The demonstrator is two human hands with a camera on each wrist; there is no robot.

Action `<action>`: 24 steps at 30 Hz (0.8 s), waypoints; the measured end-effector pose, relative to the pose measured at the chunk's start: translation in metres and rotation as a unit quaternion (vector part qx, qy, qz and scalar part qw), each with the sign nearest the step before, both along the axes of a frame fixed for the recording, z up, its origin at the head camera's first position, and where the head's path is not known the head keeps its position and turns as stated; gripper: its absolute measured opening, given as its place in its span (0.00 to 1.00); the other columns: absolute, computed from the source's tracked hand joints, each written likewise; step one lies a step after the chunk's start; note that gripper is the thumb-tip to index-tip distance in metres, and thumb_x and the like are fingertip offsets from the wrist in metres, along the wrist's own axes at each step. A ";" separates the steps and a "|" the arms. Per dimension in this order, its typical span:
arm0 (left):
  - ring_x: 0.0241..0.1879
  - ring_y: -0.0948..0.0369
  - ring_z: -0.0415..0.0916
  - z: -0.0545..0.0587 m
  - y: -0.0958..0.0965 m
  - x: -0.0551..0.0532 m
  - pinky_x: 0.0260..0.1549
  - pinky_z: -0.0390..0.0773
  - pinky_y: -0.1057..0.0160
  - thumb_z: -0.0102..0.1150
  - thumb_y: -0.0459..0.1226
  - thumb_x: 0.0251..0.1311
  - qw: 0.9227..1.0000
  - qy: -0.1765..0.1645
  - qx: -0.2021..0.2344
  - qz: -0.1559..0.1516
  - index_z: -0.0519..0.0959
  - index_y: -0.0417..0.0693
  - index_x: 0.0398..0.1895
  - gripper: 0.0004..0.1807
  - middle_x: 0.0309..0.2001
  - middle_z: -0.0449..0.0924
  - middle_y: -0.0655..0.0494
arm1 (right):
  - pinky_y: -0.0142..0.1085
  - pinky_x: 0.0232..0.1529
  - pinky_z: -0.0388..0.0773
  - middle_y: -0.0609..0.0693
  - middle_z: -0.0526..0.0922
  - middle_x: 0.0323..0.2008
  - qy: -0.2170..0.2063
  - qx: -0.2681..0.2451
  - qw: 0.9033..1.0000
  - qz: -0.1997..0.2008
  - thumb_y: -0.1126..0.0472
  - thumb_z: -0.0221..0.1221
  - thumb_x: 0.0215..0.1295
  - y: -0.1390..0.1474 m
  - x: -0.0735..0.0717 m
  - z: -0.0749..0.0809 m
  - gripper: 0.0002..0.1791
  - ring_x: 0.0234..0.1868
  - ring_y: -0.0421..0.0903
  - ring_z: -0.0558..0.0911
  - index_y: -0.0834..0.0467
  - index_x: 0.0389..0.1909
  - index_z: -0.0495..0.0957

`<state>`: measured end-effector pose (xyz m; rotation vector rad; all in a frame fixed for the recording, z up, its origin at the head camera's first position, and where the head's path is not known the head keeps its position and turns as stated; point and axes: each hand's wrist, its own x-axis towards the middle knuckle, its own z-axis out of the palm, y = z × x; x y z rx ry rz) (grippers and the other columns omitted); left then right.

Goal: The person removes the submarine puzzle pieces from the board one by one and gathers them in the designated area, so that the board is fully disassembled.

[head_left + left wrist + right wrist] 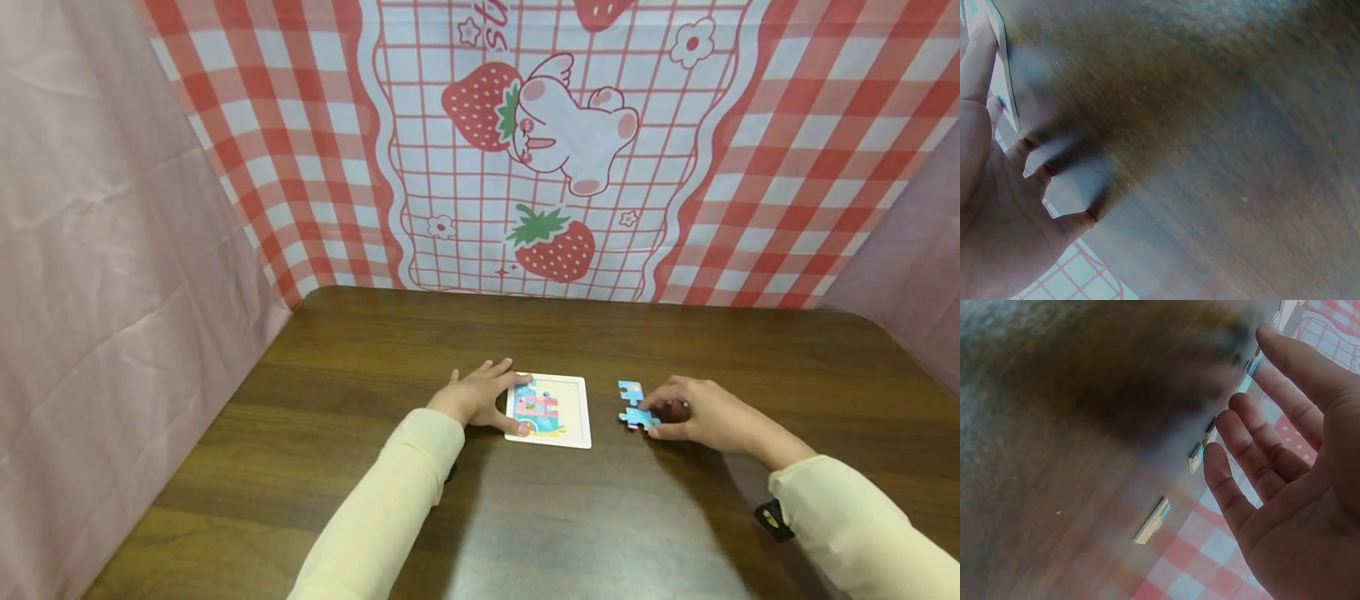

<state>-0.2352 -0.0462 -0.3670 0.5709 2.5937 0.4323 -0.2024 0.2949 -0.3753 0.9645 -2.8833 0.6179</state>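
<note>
My left hand (pixel 480 398) rests over the left side of a white-framed puzzle board (pixel 586 417). Its thumb and index finger press on the board while the other fingers spread past the edge. Joined pink, teal and blue pieces (pixel 542 407) fill the board's left part; its right part shows bare cream. Beside the board, my right hand (pixel 701 417) pinches a blue puzzle piece (pixel 636 417) low at the table, thumb and index finger at its edges. Another blue piece (pixel 630 391) lies just beyond it. In the right wrist view, loose pieces (pixel 1152 522) lie past the fingertips.
The brown wooden table (pixel 360 358) carries the board and pieces. A red-and-white strawberry-patterned cloth (pixel 480 208) hangs behind its far edge. Pale pink cloth (pixel 112 250) hangs at the left, and a mauve cloth (pixel 907 250) at the right.
</note>
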 end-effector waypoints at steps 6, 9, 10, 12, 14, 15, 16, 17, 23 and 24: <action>0.81 0.56 0.34 0.000 0.000 0.000 0.74 0.35 0.36 0.69 0.57 0.59 1.000 -0.001 -0.002 0.001 0.57 0.68 0.80 0.47 0.83 0.40 0.61 | 0.31 0.29 0.69 0.37 0.73 0.31 -0.001 0.000 1.000 -0.001 0.55 0.75 0.56 0.001 0.002 -0.003 0.11 0.30 0.33 0.70 0.48 0.40 0.87; 0.81 0.56 0.34 -0.001 0.000 0.000 0.74 0.35 0.36 0.70 0.56 0.59 1.000 -0.001 -0.001 0.001 0.57 0.68 0.80 0.47 0.83 0.40 0.61 | 0.31 0.29 0.68 0.37 0.72 0.30 0.002 0.004 1.000 0.000 0.56 0.75 0.55 0.001 0.003 -0.004 0.12 0.30 0.33 0.70 0.47 0.40 0.87; 0.81 0.56 0.34 -0.001 0.000 0.000 0.74 0.35 0.36 0.70 0.56 0.59 1.000 -0.001 -0.001 0.001 0.58 0.68 0.80 0.47 0.83 0.40 0.61 | 0.31 0.29 0.68 0.38 0.72 0.30 0.002 0.005 1.000 -0.001 0.56 0.75 0.55 0.001 0.003 -0.004 0.12 0.30 0.33 0.70 0.48 0.40 0.86; 0.81 0.56 0.34 -0.001 0.000 -0.001 0.74 0.35 0.36 0.69 0.57 0.59 1.000 -0.001 -0.001 0.000 0.57 0.69 0.80 0.47 0.83 0.40 0.61 | 0.31 0.29 0.69 0.38 0.72 0.30 -0.001 0.011 1.000 -0.003 0.56 0.75 0.55 0.000 0.004 -0.004 0.12 0.30 0.34 0.70 0.48 0.41 0.86; 0.81 0.56 0.34 -0.001 0.000 -0.001 0.74 0.35 0.36 0.69 0.57 0.59 1.000 0.000 -0.003 0.001 0.57 0.69 0.80 0.47 0.83 0.40 0.61 | 0.32 0.29 0.69 0.38 0.72 0.31 -0.005 0.016 1.000 -0.006 0.56 0.75 0.55 0.000 0.004 -0.003 0.13 0.31 0.34 0.70 0.48 0.41 0.86; 0.81 0.56 0.34 -0.001 0.000 -0.001 0.74 0.36 0.36 0.69 0.57 0.59 1.000 0.000 -0.003 0.001 0.57 0.69 0.80 0.47 0.83 0.40 0.61 | 0.32 0.30 0.70 0.38 0.73 0.31 -0.008 0.019 1.000 -0.008 0.56 0.75 0.56 0.000 0.004 -0.003 0.13 0.31 0.34 0.71 0.48 0.42 0.86; 0.81 0.56 0.34 -0.001 0.000 -0.001 0.74 0.36 0.36 0.69 0.57 0.59 1.000 0.001 -0.003 0.002 0.57 0.69 0.80 0.47 0.83 0.40 0.61 | 0.32 0.30 0.70 0.38 0.73 0.31 -0.011 0.020 1.000 -0.009 0.56 0.75 0.56 0.000 0.004 -0.003 0.13 0.31 0.35 0.71 0.48 0.42 0.86; 0.81 0.56 0.34 -0.001 0.000 -0.001 0.74 0.36 0.36 0.69 0.57 0.59 1.000 0.001 -0.004 0.002 0.57 0.69 0.80 0.47 0.83 0.40 0.61 | 0.32 0.30 0.70 0.38 0.73 0.31 -0.013 0.022 1.000 -0.009 0.55 0.75 0.56 0.000 0.004 -0.002 0.13 0.31 0.35 0.71 0.49 0.42 0.86; 0.81 0.56 0.34 -0.002 0.000 -0.002 0.75 0.35 0.36 0.70 0.57 0.59 1.000 0.000 -0.003 0.004 0.58 0.69 0.80 0.47 0.83 0.40 0.61 | 0.32 0.30 0.70 0.38 0.73 0.31 -0.012 0.023 1.000 -0.010 0.56 0.75 0.56 0.001 0.003 -0.003 0.14 0.31 0.35 0.71 0.51 0.43 0.87; 0.81 0.56 0.34 -0.002 0.000 -0.001 0.75 0.35 0.36 0.70 0.57 0.59 1.000 0.000 -0.002 0.005 0.58 0.68 0.80 0.47 0.83 0.40 0.61 | 0.32 0.30 0.70 0.38 0.72 0.31 -0.011 0.022 1.000 -0.010 0.56 0.75 0.55 0.001 0.003 -0.004 0.14 0.31 0.35 0.71 0.51 0.43 0.87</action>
